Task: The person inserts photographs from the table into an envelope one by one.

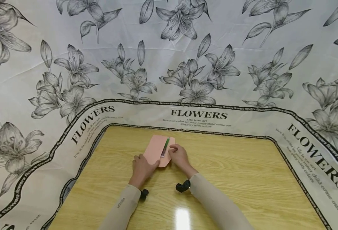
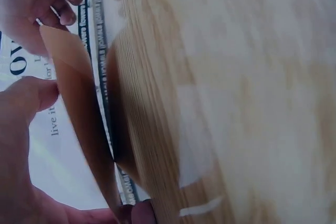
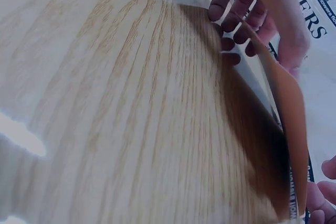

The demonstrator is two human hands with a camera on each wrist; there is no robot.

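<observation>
A pink paper envelope is held tilted over the table, its flap side to the right. Along its opening shows a narrow green and dark strip with a pale lower end; its kind is not clear. My left hand grips the envelope's near left part, thumb on the upper face and fingers underneath, as the right wrist view shows. At the flap side, my right hand pinches the edge with fingers bent. From the left wrist view the envelope appears edge-on, raised off the wood.
A wood-grain table lies beneath both hands. Behind and beside it hangs a white flower-printed cloth with "FLOWERS" lettering. Black wrist devices sit at both sleeves. Light glares on the near tabletop.
</observation>
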